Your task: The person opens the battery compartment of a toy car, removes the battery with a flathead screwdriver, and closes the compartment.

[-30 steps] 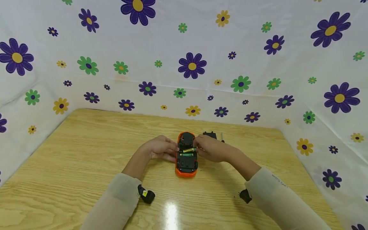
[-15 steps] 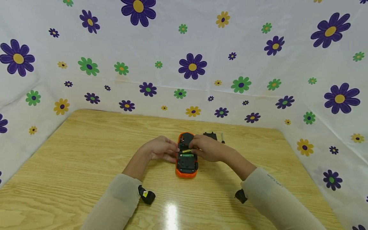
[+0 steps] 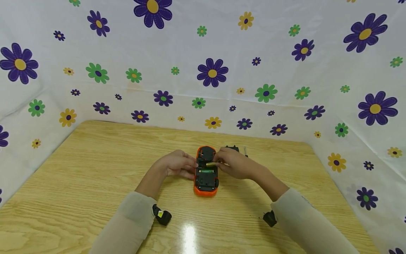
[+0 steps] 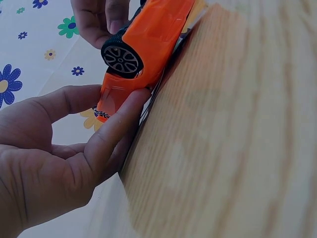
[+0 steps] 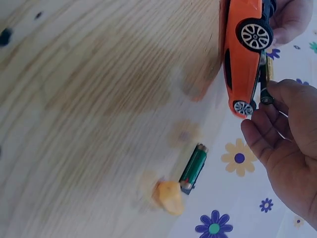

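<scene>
An orange toy car [image 3: 204,192] lies wheels up on the wooden table, its black underside facing me. One green battery [image 3: 206,171] lies across the open bay in that underside. My left hand [image 3: 177,164] holds the car's left side, thumb and fingers on opposite faces of the body in the left wrist view. Between thumb and fingertips, my right hand [image 3: 234,164] pinches a second battery [image 3: 210,164], gold and dark green, over the bay just beyond the green one. Its dark green end [image 5: 266,96] shows at my fingertips in the right wrist view.
Behind my right hand lies a black plastic piece [image 3: 233,147], partly hidden. A screwdriver [image 3: 245,151] lies to its right. The right wrist view also shows a green cylinder [image 5: 194,166] on a dark piece beside an orange lump [image 5: 169,197]. Flowered cloth [image 3: 177,46] walls the table's back.
My right hand first moves left over the bay, then back right, with the pinched battery now slightly farther from the green one. The left hand and car stay put.
</scene>
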The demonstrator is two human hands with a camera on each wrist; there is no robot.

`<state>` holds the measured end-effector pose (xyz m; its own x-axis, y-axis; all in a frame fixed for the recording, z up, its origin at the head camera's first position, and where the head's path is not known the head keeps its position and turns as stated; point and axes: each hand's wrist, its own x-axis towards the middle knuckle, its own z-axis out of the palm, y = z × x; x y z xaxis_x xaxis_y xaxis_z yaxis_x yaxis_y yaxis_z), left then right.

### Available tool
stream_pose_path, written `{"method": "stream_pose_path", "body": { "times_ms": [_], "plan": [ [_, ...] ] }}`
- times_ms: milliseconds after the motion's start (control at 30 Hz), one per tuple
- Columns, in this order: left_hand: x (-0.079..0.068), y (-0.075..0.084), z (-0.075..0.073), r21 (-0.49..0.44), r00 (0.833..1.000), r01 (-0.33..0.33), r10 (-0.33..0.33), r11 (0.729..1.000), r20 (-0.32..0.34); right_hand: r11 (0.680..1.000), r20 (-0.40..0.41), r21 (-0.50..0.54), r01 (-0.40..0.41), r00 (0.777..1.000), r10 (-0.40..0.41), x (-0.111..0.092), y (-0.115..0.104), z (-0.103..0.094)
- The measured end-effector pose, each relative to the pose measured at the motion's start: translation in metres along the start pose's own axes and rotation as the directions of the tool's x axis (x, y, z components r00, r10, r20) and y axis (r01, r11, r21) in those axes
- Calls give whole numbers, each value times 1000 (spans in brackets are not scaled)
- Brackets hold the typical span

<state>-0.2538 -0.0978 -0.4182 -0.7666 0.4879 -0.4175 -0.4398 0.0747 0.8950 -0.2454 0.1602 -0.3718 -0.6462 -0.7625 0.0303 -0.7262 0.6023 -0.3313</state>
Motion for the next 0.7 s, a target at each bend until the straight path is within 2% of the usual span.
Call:
{"method": "stream_pose_path", "body": {
  "times_ms": [133,267,700],
  "plan": [
    [0,0,0,9,1000,-6,6,1000,2,1000,-40,-10,5,999,-6,-8,7,-2],
    [0,0,0,8,1000,-5,5,1000,0,1000,-56,-8,-23,998,22,-17,15,-4],
    [-1,0,0,3,1000,-3,3,1000,-4,990,-51,7,-140,989,141,-32,39,0]
  ]
}}
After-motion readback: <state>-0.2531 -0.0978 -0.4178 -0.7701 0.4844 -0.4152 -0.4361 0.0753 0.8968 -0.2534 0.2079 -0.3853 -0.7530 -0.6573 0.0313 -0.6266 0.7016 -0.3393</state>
